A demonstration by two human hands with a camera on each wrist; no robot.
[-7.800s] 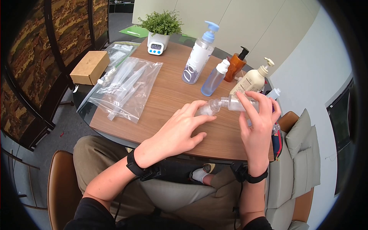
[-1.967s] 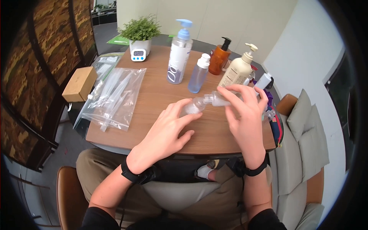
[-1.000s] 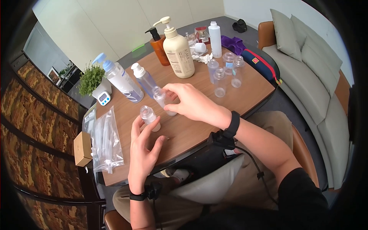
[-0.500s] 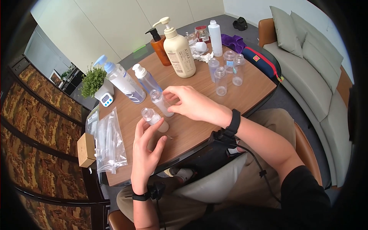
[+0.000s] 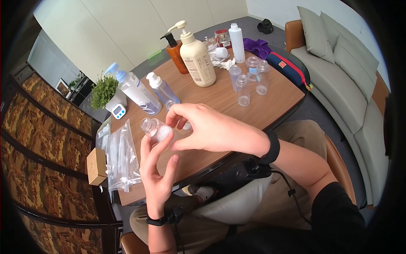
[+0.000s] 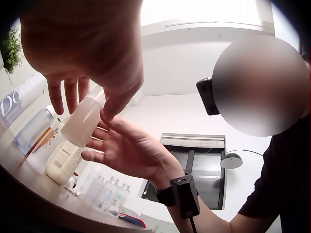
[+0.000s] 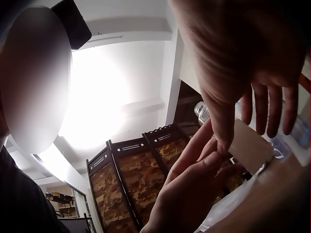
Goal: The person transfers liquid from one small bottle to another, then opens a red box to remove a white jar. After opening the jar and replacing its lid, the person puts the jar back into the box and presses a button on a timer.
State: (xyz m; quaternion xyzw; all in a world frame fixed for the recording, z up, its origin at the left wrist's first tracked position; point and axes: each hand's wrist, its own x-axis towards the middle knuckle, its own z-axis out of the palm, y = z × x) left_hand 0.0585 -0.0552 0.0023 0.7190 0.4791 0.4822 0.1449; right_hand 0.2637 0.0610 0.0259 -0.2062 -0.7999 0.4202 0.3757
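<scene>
My left hand (image 5: 157, 173) pinches a small clear bottle (image 5: 162, 132) with whitish contents between thumb and fingers. It leans, its uncapped mouth pointing up and left in the head view. My right hand (image 5: 207, 127) is right beside it, thumb and loosely curved fingers around the bottle's lower end. The right wrist view shows the right-hand fingers (image 7: 274, 107) hanging nearly straight, and a whitish bottle body (image 7: 250, 148) behind the thumb. A second small clear bottle (image 5: 170, 104) stands on the table, mostly hidden behind the right hand.
Several small clear bottles (image 5: 243, 91) stand on the right of the wooden table (image 5: 220, 101). Pump bottles, including a cream one (image 5: 198, 63), line the back. A zip bag (image 5: 122, 158), a cardboard box (image 5: 97, 166) and a timer (image 5: 119, 111) lie left.
Two bottles held mouth to mouth came apart and stood upright on the table. Since then my left hand has raised and tilted one, and my right hand has left the other and moved left.
</scene>
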